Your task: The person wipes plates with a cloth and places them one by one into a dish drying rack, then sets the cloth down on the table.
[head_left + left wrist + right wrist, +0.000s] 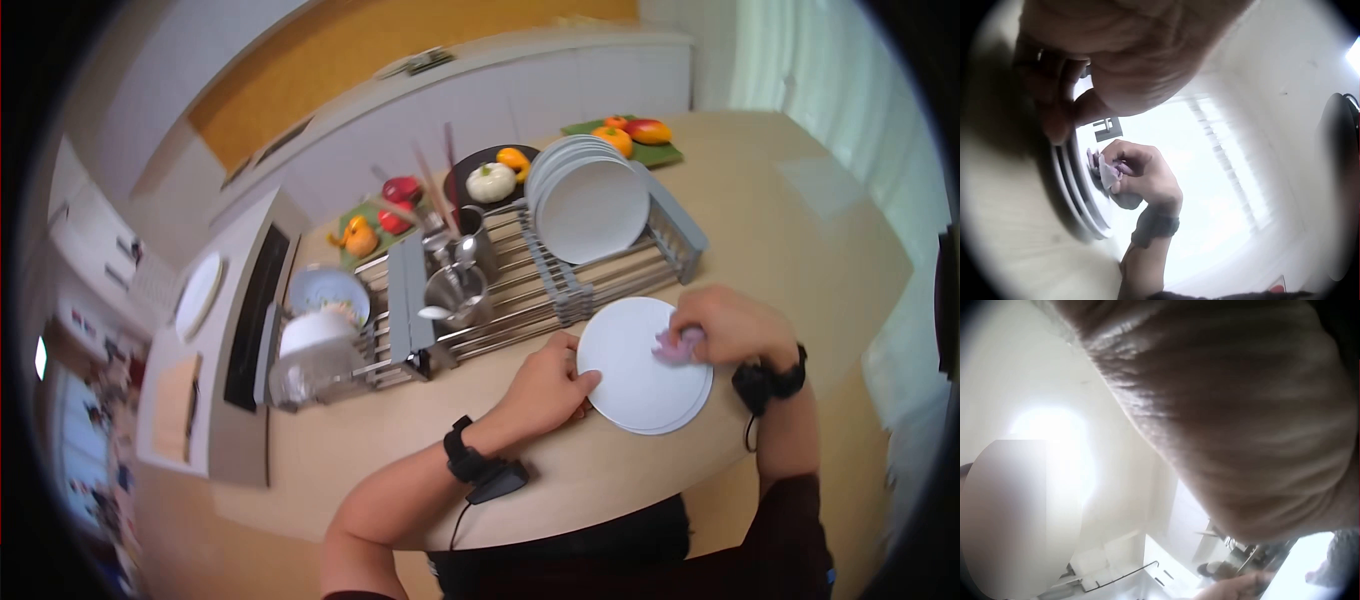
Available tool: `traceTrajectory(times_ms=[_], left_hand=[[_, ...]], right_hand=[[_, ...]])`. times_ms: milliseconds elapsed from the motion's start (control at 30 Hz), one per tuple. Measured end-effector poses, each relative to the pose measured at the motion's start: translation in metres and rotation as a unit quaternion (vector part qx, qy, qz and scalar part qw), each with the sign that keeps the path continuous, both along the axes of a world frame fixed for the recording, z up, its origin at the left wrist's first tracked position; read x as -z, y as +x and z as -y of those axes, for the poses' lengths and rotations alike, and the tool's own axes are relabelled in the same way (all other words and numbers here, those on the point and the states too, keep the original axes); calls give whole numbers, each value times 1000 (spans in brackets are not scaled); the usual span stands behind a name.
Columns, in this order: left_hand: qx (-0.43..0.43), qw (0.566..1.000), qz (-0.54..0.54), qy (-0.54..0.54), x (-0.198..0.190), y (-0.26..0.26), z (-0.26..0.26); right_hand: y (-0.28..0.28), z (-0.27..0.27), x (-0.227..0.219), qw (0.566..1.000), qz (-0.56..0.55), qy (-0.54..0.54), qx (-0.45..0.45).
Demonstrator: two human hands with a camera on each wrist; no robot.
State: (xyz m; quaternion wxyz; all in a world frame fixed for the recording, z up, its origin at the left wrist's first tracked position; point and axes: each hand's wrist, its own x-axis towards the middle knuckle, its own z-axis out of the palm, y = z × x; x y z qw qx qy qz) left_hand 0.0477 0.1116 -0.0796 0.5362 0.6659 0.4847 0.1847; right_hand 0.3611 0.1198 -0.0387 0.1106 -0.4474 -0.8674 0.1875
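Two or more white plates (640,385) lie stacked near the table's front edge. My left hand (545,385) grips their left rim, thumb over the top plate. Edge-on in the left wrist view, the plates (1079,187) show beneath the left fingers. My right hand (735,325) pinches a crumpled pinkish-purple cloth (680,347) against the top plate's upper right part. The left wrist view also shows that cloth (1109,172) bunched in the right fingers. In the right wrist view the palm (1229,419) fills much of the picture and the cloth cannot be made out.
Behind the plates stands a metal dish rack (520,290) with upright white plates (592,212), steel utensil cups (458,298), a bowl (328,290) and a clear container (318,365). Beyond it are a black plate with a white pumpkin (491,182) and green mats with colourful vegetables (648,131).
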Motion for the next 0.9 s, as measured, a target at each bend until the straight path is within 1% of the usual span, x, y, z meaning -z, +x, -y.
traceTrajectory(times_ms=[33, 100, 133, 167, 200, 233, 267, 300, 333, 367, 400, 433, 467, 500, 567, 600, 633, 667, 700, 733, 767, 800, 833, 867, 900], left_hand=[[22, 1000, -22, -2, -2, 0, 2], [-30, 996, 39, -72, -10, -3, 7], [-42, 994, 52, -82, -9, -5, 10], [-28, 995, 42, -84, -13, -7, 13], [-41, 995, 49, -78, -20, -8, 18], [-57, 994, 59, -70, -26, -9, 22], [-57, 994, 61, -64, -30, -9, 25], [-53, 995, 57, -64, -31, -12, 26], [-49, 998, 43, -20, -31, -15, 26], [-45, 998, 30, 23, -32, -18, 28], [-43, 998, 27, 25, -34, -21, 29], [-36, 998, 44, 34, -36, -23, 29], [-28, 997, 62, 43, -38, -23, 30], [-24, 997, 60, 44, -39, -20, 30], [-26, 993, 91, 76, -40, -15, 30], [-24, 993, 89, 76, -43, -11, 28], [-20, 987, 99, 127, -48, -6, 24], [-16, 978, 108, 177, -55, -1, 18], [-31, 971, 110, 211, -69, 5, 13], [-29, 963, 100, 249, -85, 6, 4], [-53, 931, 33, 359, -122, 9, -15], [-86, 915, 71, 388, -134, 17, -26], [-89, 902, 24, 422, -145, 16, -43], [-92, 885, -22, 455, -152, 14, -59], [-92, 884, -22, 457, -151, 13, -70]], right_hand=[[7, -5, 2, 1000, -18, -9, 5], [17, -10, 9, 998, -53, -17, 27], [19, -13, 10, 996, -81, -18, 31], [20, -14, 10, 994, -104, -19, 33], [20, -15, 12, 993, -111, -19, 44], [17, -17, 13, 987, -153, -7, 53], [14, -18, 12, 979, -194, 6, 60], [11, -17, 11, 978, -197, 7, 64], [9, -17, 11, 950, -293, -65, 87], [5, -16, 10, 906, -385, -137, 108], [2, -15, 10, 905, -388, -135, 109], [-1, -15, 12, 828, -516, -205, 83], [-4, -15, 14, 727, -629, -269, 54], [-9, -14, 17, 726, -632, -266, 55], [-21, -11, 19, 692, -640, -333, 3], [-29, -4, 12, 708, -605, -364, 15], [-32, 5, 5, 707, -606, -363, 15], [-33, 13, -2, 686, -627, -366, 48], [-34, 18, -5, 664, -647, -367, 81], [-38, 8, 16, 678, -653, -329, 75], [-39, -1, 38, 690, -659, -289, 72], [-45, 2, 22, 738, -640, -184, 110], [-39, -4, 26, 736, -642, -183, 110], [-31, -15, 33, 706, -680, -152, 129], [-27, -21, 37, 673, -715, -120, 146]])
